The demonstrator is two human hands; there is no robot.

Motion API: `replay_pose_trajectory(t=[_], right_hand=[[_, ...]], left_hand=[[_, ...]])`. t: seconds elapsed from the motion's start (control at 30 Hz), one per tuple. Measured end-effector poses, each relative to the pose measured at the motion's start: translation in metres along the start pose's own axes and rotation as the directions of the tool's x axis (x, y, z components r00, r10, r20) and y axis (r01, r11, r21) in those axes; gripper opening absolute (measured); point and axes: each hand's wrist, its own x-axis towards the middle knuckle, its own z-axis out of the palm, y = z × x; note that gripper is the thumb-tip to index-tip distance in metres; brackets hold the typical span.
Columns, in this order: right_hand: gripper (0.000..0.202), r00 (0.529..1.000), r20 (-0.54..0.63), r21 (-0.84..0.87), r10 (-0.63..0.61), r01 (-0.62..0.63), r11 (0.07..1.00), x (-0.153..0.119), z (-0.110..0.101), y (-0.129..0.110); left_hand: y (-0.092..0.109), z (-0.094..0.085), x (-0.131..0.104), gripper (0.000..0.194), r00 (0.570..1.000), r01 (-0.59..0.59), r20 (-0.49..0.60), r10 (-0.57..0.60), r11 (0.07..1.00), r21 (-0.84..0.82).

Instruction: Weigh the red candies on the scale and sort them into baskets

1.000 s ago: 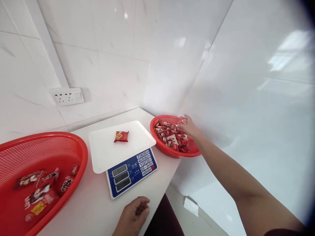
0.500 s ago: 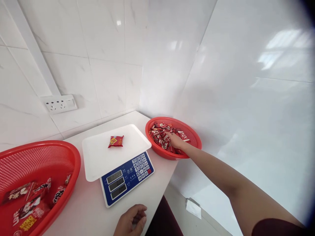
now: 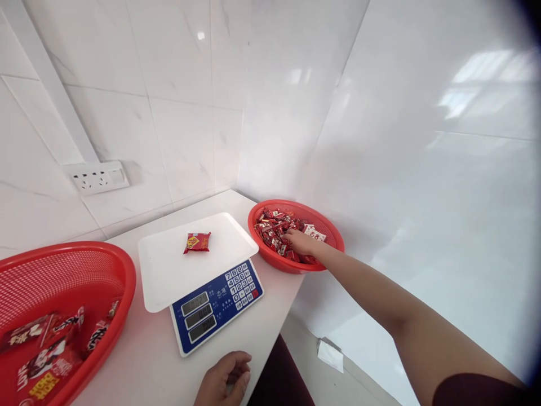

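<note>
My right hand (image 3: 301, 241) reaches into the far red plastic basket (image 3: 338, 243), with its fingertips down among small red snack packets (image 3: 270, 228). The fingertips are partly hidden, so whether they grip a packet cannot be told. Near the table's front edge my left hand (image 3: 226, 379) rests with fingers loosely curled, the thumb apart, and nothing visible in it. Just beyond it stands a blue and white digital scale (image 3: 217, 307) with a lit display and keypad. One red packet with a yellow patch (image 3: 196, 242) lies on the scale's white tray (image 3: 164, 276).
A larger red basket (image 3: 127, 270) at the left holds several red snack packets (image 3: 51, 361). The white table (image 3: 143, 361) meets a tiled wall with a socket panel (image 3: 99, 177). At the right is a glossy white wall. A white paper-like piece (image 3: 330, 355) lies on the floor.
My right hand's fingers have bent further down among the packets in the far basket. The left hand and the packet on the scale stay put; the view has shifted slightly.
</note>
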Motion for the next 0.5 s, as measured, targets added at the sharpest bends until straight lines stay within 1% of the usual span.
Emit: replay_pose_trajectory(t=[0.07,0.13,0.17,0.27,0.3,0.4,0.5], right_hand=[[0.064,0.999,0.032,-0.003,0.005,-0.005,1.0,0.009,0.005,-0.006],[0.065,0.998,0.062,-0.008,0.012,-0.012,1.0,0.014,0.006,-0.006],[0.059,0.997,0.079,-0.01,0.015,-0.014,1.0,0.015,0.005,-0.005],[0.032,0.988,0.148,-0.02,0.034,-0.031,0.999,0.013,-0.002,0.003],[0.028,0.984,0.172,-0.028,0.053,-0.049,0.998,0.012,-0.004,0.006],[0.027,0.966,0.22,-0.059,0.135,-0.125,0.99,0.007,-0.009,0.016],[0.028,0.952,0.232,-0.07,0.202,-0.191,0.979,0.006,-0.009,0.021]], left_hand=[[0.0,0.0,0.0,0.026,1.0,-0.006,-0.007,0.006,1.0,-0.002],[0.0,0.0,0.0,0.026,1.0,-0.013,-0.01,0.013,1.0,-0.002],[0.0,0.0,0.0,0.026,1.0,-0.016,-0.009,0.016,1.0,-0.004],[-0.002,0.0,0.0,0.027,1.0,-0.015,-0.004,0.015,1.0,-0.012],[-0.002,0.0,0.0,0.027,1.0,-0.014,-0.003,0.014,1.0,-0.015],[-0.003,0.0,0.0,0.026,1.0,-0.01,-0.002,0.01,1.0,-0.026],[-0.004,0.0,0.0,0.026,1.0,-0.007,-0.005,0.007,0.999,-0.031]])
